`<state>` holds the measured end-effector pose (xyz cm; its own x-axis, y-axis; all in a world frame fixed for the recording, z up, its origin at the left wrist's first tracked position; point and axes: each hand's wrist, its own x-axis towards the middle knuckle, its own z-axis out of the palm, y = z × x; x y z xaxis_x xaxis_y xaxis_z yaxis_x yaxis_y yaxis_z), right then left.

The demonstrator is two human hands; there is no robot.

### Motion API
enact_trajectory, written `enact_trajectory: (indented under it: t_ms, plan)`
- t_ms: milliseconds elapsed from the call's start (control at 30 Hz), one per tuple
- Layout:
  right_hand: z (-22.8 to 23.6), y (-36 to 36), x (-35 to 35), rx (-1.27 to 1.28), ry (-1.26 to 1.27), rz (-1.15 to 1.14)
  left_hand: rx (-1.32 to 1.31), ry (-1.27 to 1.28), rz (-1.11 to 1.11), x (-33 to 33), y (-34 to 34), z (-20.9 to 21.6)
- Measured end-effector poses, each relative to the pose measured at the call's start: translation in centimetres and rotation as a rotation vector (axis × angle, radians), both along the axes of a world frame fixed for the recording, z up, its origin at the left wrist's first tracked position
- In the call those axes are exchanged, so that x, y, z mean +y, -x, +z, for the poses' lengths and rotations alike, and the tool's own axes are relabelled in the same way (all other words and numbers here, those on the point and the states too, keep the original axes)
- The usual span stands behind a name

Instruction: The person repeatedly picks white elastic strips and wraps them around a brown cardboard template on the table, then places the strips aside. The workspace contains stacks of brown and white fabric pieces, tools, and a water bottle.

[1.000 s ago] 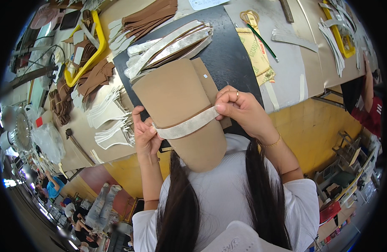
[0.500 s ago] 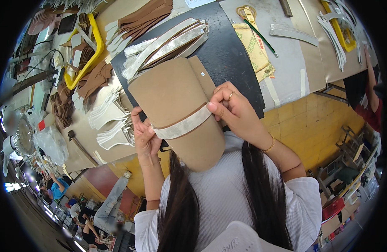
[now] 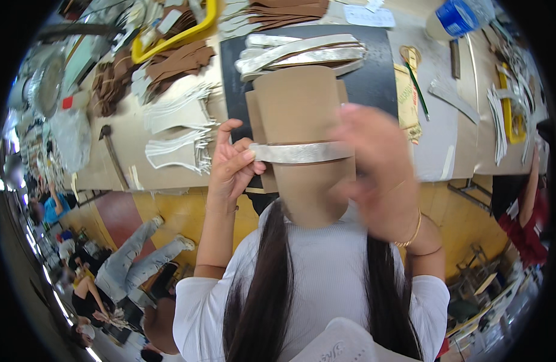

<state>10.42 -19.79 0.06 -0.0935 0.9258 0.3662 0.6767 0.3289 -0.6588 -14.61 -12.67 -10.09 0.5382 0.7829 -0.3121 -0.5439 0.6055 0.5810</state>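
Note:
In front of me a tan, tongue-shaped sheet curves over with its rounded end toward my chest (image 3: 296, 102). A whitish strip with a brown edge (image 3: 302, 153) lies across its middle. At the strip's left end my left hand (image 3: 232, 166) pinches it between thumb and fingertips. My right hand (image 3: 380, 163) is beside the right end, smeared by motion. Its fingers, and whether they touch the strip, cannot be made out. Beyond the sheet, a pile of similar whitish and brown strips (image 3: 302, 53) lies on a black mat (image 3: 374, 90).
To the left are white curved pieces (image 3: 178, 151), a hammer (image 3: 114, 158), brown pieces (image 3: 178, 63) and a yellow tray (image 3: 175, 42). To the right lie a green pencil (image 3: 418, 90), a curved strip (image 3: 454, 101) and a blue-labelled container (image 3: 459, 21). Other people are at the sides.
My right hand has let go of the strip's right end and blurs beside it. My left hand still pinches the left end. The view has turned, and the strip now looks more level.

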Motion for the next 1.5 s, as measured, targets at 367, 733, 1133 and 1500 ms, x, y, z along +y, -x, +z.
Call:
enact_trajectory:
  t_ms: [367,733,1133,1500]
  plan:
    - [-0.3,5.0,0.7,-0.278,0.199,0.282,-0.055,0.004,0.062,0.0,0.1,0.0]
    - [-6.8,1.1,-3.6,0.333,0.212,0.151,-0.067,0.054,-0.024,0.1,-0.1,-1.6]
    - [-7.5,-1.7,-3.7,1.132,0.640,-0.168,-0.014,-0.015,-0.021,0.4,0.3,-1.8]
    - [-4.9,-6.9,7.1,1.144,0.257,-0.274,0.301,-0.343,0.008,10.0,-3.0,5.1]
